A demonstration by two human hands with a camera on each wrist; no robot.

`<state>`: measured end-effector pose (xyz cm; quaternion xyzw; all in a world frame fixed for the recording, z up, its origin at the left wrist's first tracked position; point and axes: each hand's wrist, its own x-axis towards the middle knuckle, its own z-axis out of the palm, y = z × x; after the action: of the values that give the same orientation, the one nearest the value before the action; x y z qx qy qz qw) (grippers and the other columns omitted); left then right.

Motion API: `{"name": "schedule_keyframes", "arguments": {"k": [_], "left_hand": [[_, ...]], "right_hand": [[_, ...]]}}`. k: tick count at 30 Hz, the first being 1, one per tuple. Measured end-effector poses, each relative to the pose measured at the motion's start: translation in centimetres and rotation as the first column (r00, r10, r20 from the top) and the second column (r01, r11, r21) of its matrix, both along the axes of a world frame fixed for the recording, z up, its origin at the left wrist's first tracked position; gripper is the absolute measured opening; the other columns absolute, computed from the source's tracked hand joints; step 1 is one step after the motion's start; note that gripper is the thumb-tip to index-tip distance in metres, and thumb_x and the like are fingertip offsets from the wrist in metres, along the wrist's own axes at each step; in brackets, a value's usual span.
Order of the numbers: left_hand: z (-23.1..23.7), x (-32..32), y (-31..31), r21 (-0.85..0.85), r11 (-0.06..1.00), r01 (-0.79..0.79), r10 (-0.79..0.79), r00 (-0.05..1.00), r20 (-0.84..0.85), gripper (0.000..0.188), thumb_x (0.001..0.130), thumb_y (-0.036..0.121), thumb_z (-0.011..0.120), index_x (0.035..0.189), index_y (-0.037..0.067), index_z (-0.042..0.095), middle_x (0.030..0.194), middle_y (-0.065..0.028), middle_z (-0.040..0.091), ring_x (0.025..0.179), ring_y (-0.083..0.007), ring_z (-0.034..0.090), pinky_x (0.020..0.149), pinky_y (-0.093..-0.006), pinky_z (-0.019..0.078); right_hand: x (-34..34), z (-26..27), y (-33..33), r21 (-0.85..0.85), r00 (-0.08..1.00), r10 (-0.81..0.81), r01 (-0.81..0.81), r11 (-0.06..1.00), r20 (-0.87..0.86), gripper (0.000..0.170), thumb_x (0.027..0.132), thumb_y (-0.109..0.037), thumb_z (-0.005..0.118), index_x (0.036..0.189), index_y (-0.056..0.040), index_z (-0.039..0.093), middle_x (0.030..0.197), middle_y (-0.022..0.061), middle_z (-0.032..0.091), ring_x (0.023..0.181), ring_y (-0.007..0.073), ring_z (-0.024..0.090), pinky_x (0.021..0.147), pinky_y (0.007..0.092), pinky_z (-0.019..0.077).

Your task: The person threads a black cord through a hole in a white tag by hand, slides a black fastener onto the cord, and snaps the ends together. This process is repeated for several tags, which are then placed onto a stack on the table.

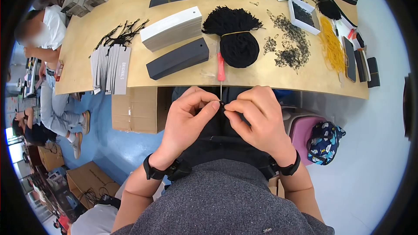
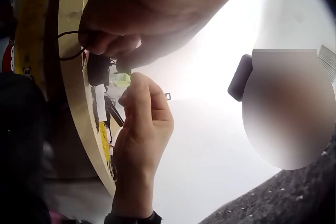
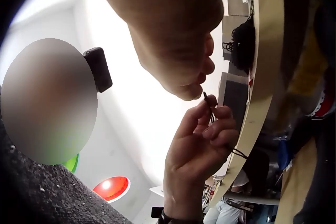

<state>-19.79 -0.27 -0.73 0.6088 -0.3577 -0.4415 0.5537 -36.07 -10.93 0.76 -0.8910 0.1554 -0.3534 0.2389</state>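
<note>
In the head view, my left hand (image 1: 191, 115) and right hand (image 1: 257, 115) meet just off the table's front edge. Between their fingertips is a short piece of black cord (image 1: 222, 105). Thumb and forefinger of the left hand pinch the cord (image 3: 209, 109), and a thin loop of it hangs out behind that hand in the right wrist view. The right hand (image 2: 142, 119) has its thumb and forefinger together at the cord, its grip partly hidden. A red-handled tool (image 1: 220, 67) lies on the table, its thin metal shaft pointing over the edge to the fingertips.
On the table (image 1: 174, 89) are a bundle of black cords (image 1: 238, 45), dark tags (image 1: 178, 58), white tags (image 1: 172, 26) and corded tags (image 1: 109, 69). Small pins (image 1: 291, 48) lie near a white box (image 1: 303, 17) and yellow strings (image 1: 332, 45). A cardboard box (image 1: 135, 111) stands below. Another person sits at left.
</note>
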Motion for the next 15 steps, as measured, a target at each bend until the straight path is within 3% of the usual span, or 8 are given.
{"name": "schedule_keyframes", "arguments": {"k": [5, 11, 14, 15], "left_hand": [[0.0, -0.2, 0.0, 0.011, 1.000, 0.001, 0.000, 0.996, -0.089, 0.007, 0.093, 0.005, 0.068, 0.097, 0.000, 0.070, 0.089, 0.0012, 0.055, 0.075, -0.0027, 0.051, 0.066, -0.0203, 0.0392], [-0.3, -0.5, 0.0, 0.030, 1.000, 0.006, -0.006, 1.000, 0.015, 0.009, 0.093, 0.000, 0.066, 0.100, -0.003, 0.071, 0.091, -0.0007, 0.059, 0.080, -0.0055, 0.052, 0.069, -0.0204, 0.0414], [-0.5, -0.5, -0.1, 0.028, 1.000, -0.003, 0.001, 0.998, 0.060, 0.011, 0.093, 0.000, 0.066, 0.101, -0.003, 0.072, 0.091, -0.0013, 0.060, 0.081, -0.0060, 0.052, 0.071, -0.0204, 0.0425], [-0.5, -0.4, -0.1, 0.020, 1.000, 0.016, -0.017, 0.998, 0.057, 0.011, 0.093, 0.000, 0.066, 0.102, -0.003, 0.072, 0.092, -0.0014, 0.060, 0.082, -0.0061, 0.053, 0.072, -0.0206, 0.0430]], "right_hand": [[0.4, -0.8, 0.0, -0.038, 1.000, -0.026, 0.026, 0.999, 0.003, 0.021, 0.072, -0.005, 0.078, 0.089, -0.0070, 0.066, 0.085, 0.0038, 0.058, 0.079, 0.0223, 0.060, 0.074, 0.0355, 0.0459], [0.9, -1.3, 0.2, 0.030, 0.993, -0.088, 0.091, 0.995, -0.076, 0.020, 0.074, -0.005, 0.077, 0.087, -0.0070, 0.063, 0.082, 0.0043, 0.056, 0.079, 0.0235, 0.059, 0.072, 0.0352, 0.0448], [1.0, -1.3, 0.4, 0.135, 0.988, -0.105, 0.120, 0.984, -0.114, 0.021, 0.073, -0.005, 0.078, 0.086, -0.0067, 0.061, 0.081, 0.0050, 0.055, 0.077, 0.0233, 0.059, 0.072, 0.0339, 0.0454], [1.0, -1.2, 0.5, 0.407, 0.989, -0.081, 0.126, 0.905, -0.127, 0.021, 0.074, -0.005, 0.078, 0.086, -0.0067, 0.061, 0.082, 0.0050, 0.056, 0.077, 0.0225, 0.059, 0.073, 0.0334, 0.0465]]}}
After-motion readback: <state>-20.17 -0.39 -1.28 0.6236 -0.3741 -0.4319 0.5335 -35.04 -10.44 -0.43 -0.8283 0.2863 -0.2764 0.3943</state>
